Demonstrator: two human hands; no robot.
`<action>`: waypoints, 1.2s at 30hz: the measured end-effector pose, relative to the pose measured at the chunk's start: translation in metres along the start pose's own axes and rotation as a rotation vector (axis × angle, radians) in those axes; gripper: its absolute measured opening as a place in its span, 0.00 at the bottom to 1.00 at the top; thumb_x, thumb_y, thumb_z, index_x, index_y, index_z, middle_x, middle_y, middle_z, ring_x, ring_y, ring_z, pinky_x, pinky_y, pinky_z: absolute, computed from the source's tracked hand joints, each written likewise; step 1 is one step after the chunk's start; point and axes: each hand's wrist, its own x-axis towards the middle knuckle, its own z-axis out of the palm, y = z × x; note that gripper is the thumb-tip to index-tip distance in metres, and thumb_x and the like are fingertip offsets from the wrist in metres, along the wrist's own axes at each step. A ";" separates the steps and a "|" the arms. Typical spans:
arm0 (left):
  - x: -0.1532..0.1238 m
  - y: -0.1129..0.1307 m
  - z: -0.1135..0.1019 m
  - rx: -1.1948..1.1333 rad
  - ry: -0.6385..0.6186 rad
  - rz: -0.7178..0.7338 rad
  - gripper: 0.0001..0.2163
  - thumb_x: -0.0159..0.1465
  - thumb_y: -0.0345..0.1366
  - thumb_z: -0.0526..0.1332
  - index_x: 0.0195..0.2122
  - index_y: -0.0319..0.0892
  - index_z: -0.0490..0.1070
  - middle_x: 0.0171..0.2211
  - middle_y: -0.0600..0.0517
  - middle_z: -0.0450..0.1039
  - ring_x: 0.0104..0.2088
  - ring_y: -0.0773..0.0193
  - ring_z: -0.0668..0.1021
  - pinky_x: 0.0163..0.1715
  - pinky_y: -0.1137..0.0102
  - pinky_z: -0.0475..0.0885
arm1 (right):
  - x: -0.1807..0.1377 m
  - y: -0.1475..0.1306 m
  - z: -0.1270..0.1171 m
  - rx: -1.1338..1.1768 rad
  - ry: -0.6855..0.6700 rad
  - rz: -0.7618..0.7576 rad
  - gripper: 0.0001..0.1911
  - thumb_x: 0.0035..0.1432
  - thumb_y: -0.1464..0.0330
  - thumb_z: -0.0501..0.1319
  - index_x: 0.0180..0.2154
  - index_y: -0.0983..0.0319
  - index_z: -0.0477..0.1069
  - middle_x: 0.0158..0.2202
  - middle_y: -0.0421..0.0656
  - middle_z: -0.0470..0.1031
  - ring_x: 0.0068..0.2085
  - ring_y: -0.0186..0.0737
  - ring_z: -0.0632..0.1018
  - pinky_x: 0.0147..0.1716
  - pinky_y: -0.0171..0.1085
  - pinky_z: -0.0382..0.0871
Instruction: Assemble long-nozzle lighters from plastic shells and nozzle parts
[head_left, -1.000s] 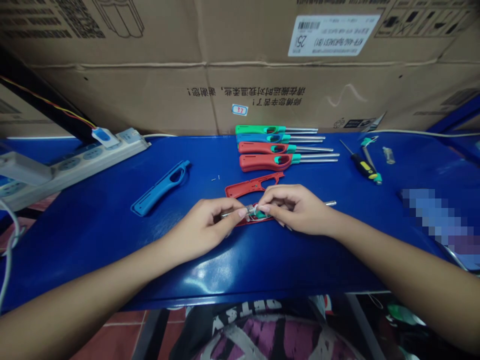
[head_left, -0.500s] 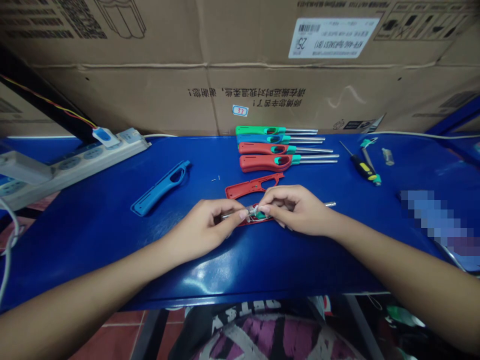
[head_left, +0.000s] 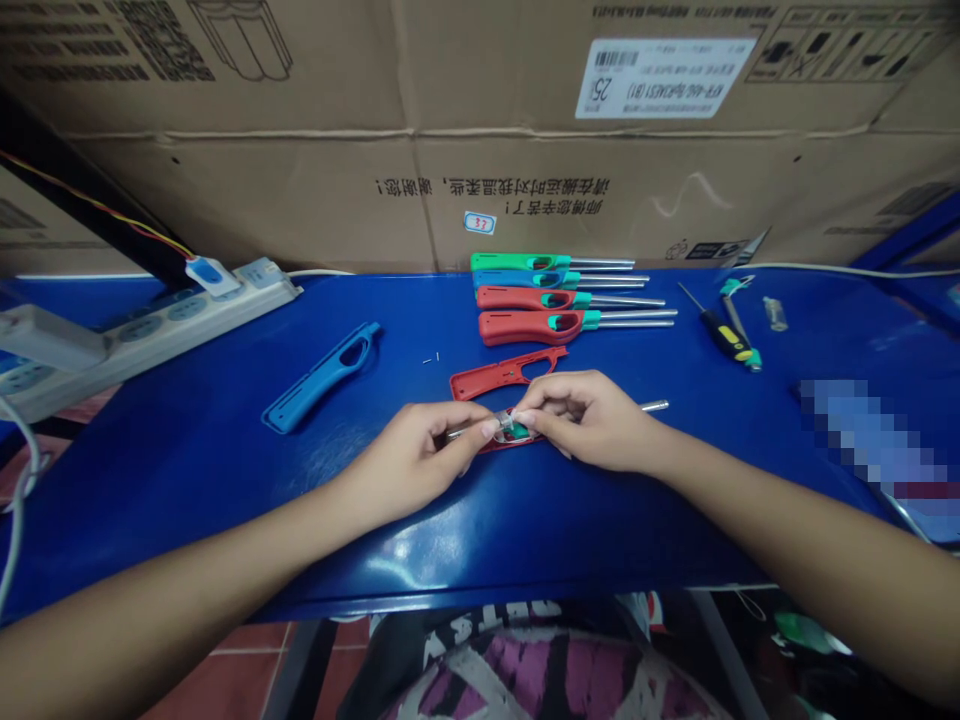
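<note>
My left hand (head_left: 416,460) and my right hand (head_left: 592,415) meet at the middle of the blue table (head_left: 225,470), fingers pinched on the inner parts of an open red lighter (head_left: 514,431): a small clear and green piece in a red half shell. Its metal tube (head_left: 655,406) pokes out to the right past my right hand. A loose red half shell (head_left: 504,373) lies just behind my fingers. Behind that, several finished long lighters (head_left: 555,293) in green, blue and red lie in a row.
A blue half shell (head_left: 322,375) lies to the left. A white power strip (head_left: 142,325) sits at the far left. A yellow-handled screwdriver (head_left: 724,330) and small parts lie at the right. Cardboard boxes (head_left: 480,120) wall the back. Two tiny screws (head_left: 430,356) lie near the middle.
Hardly anything differs. Both hands stay pinched on the red lighter's inner parts, with only slight finger shifts.
</note>
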 end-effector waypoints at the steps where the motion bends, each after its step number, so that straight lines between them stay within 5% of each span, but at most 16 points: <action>1: 0.000 0.001 0.000 0.006 0.003 0.002 0.16 0.70 0.45 0.56 0.39 0.38 0.76 0.23 0.57 0.66 0.23 0.69 0.67 0.23 0.75 0.60 | 0.000 0.000 0.000 0.019 0.000 0.008 0.10 0.62 0.64 0.65 0.33 0.64 0.74 0.19 0.35 0.69 0.18 0.26 0.67 0.19 0.29 0.61; 9: 0.000 0.003 -0.003 -0.019 0.013 0.026 0.16 0.70 0.45 0.56 0.36 0.38 0.76 0.22 0.57 0.66 0.23 0.70 0.67 0.24 0.75 0.60 | 0.000 0.005 -0.004 0.147 -0.030 0.061 0.13 0.61 0.60 0.66 0.36 0.64 0.72 0.19 0.33 0.67 0.17 0.28 0.68 0.15 0.29 0.64; 22: 0.001 0.003 0.003 -0.022 0.011 -0.029 0.17 0.70 0.45 0.56 0.42 0.36 0.77 0.22 0.57 0.65 0.23 0.69 0.66 0.23 0.74 0.58 | 0.001 0.002 0.000 0.001 0.006 -0.008 0.13 0.61 0.60 0.66 0.33 0.65 0.74 0.23 0.37 0.70 0.21 0.28 0.67 0.20 0.31 0.60; 27: 0.001 0.004 0.002 -0.020 0.013 -0.034 0.16 0.70 0.45 0.56 0.38 0.37 0.77 0.22 0.56 0.65 0.23 0.69 0.66 0.23 0.74 0.58 | 0.002 0.005 0.000 -0.048 0.029 -0.041 0.12 0.61 0.61 0.65 0.33 0.65 0.74 0.25 0.38 0.71 0.23 0.28 0.67 0.22 0.31 0.60; 36: 0.001 0.005 -0.004 -0.023 0.015 -0.007 0.17 0.70 0.46 0.56 0.36 0.38 0.77 0.22 0.57 0.66 0.23 0.69 0.66 0.24 0.75 0.60 | 0.000 0.006 -0.002 0.136 -0.018 0.085 0.13 0.63 0.59 0.64 0.36 0.63 0.70 0.17 0.32 0.65 0.16 0.27 0.65 0.15 0.29 0.58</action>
